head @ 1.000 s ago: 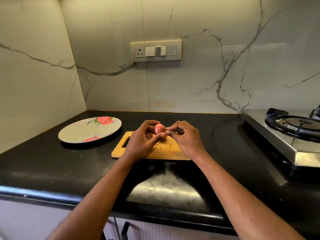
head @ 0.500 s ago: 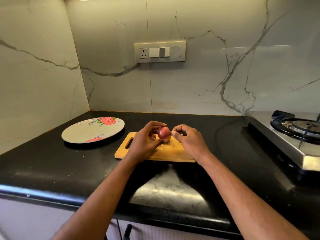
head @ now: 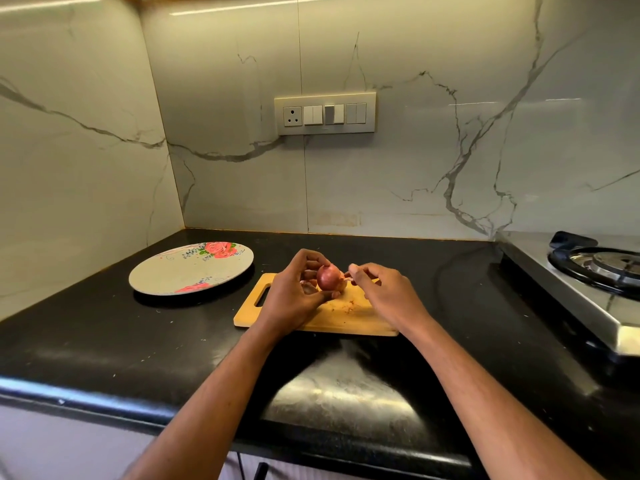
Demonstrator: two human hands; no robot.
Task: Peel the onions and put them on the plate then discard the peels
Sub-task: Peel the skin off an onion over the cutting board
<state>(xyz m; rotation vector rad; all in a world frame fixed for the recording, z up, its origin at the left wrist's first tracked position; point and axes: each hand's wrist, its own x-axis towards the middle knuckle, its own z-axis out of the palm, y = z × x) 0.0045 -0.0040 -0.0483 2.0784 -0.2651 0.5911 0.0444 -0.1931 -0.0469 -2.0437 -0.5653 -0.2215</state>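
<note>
Onion (head: 328,277): small, round, smooth and glossy, red-purple skin. It is held above the cutting board, cupped by the left hand (head: 294,296), whose fingers and thumb are curled round it.

Peel (head: 347,279): a thin, pale strip at the onion's right side, pinched between the thumb and fingertips of the right hand (head: 384,292). Whether the strip is fully detached cannot be told.

Cutting board (head: 349,320): rectangular, light wood, rounded corners, a slotted handle cut through its left end. It is laid flat on the countertop under both hands. Small reddish flecks are scattered on its surface.

Plate (head: 180,271): round, shallow, matte grey with pink rose prints at its far and near rims. It is set on the countertop to the left of the board, apart from it, with nothing seen on it.

Countertop (head: 104,341): black polished stone, rounded front edge, speckled with pale crumbs.

Wall (head: 415,185): glossy pale marble-look panels with grey veining; a cream switch plate (head: 325,114) with one socket is mounted on it.

Stove (head: 588,282): brushed steel body with a black ring burner, at the right, well apart from the board.
</note>
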